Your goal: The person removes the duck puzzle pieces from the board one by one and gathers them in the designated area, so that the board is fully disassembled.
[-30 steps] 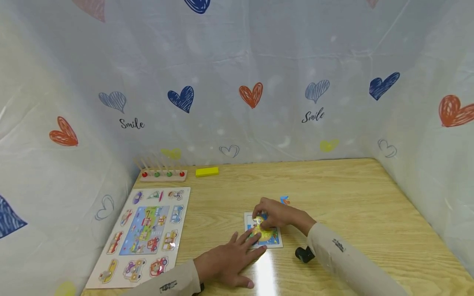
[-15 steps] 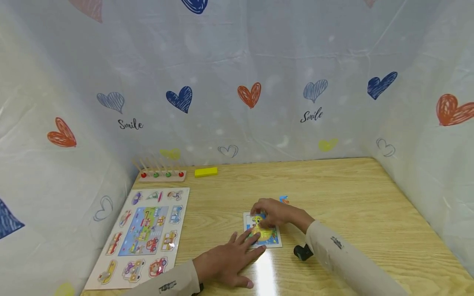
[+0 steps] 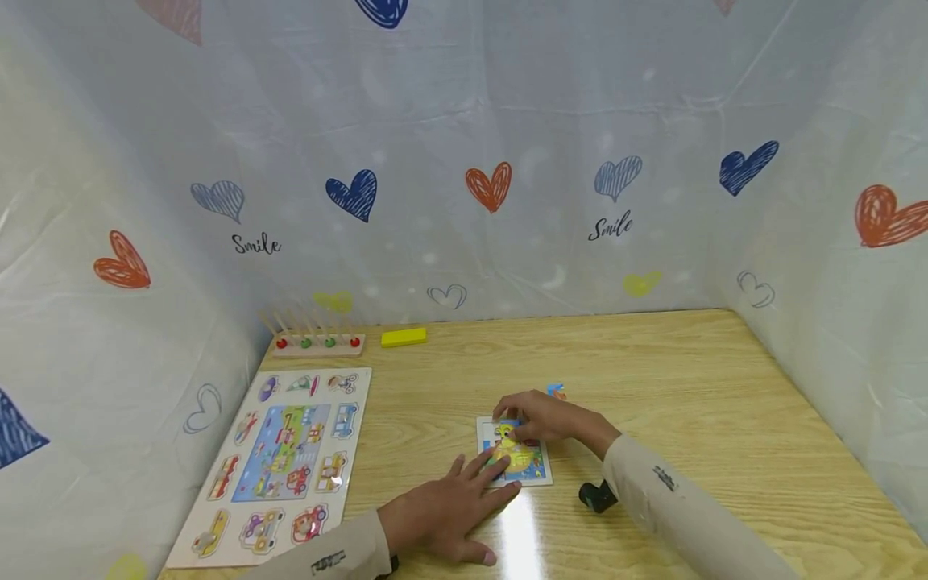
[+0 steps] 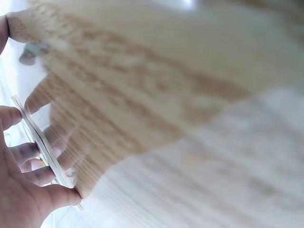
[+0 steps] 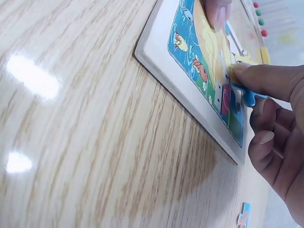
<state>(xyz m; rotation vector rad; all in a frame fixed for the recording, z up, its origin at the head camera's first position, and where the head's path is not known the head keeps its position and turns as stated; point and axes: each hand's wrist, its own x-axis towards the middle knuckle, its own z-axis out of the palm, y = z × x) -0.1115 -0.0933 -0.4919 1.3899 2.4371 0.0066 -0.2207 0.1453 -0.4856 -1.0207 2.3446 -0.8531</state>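
A small white-rimmed jigsaw board (image 3: 538, 474) with a yellow duck-like picture lies on the table. My left hand (image 3: 451, 509) rests on its near left part with fingers spread and straight. In the left wrist view, the fingers reach over the board's edge (image 4: 35, 130). Over the far part of the board, my right hand (image 3: 542, 415) pinches a blue-and-yellow puzzle piece (image 5: 248, 98) between thumb and fingers, low over the picture. Whether the piece sits flush is hidden. Past the board's far right corner lies a loose blue-and-orange puzzle piece (image 3: 556, 391).
A large vehicle peg puzzle (image 3: 355, 451) lies at the left. Behind it stand a wooden peg rack (image 3: 319, 346) with red and green beads and a yellow block (image 3: 403, 337). Heart-printed curtains (image 3: 551, 258) enclose the table.
The right hand's fingers have shifted slightly at the board's far part, and more of the yellow head in the picture shows. My left hand has stayed in place.
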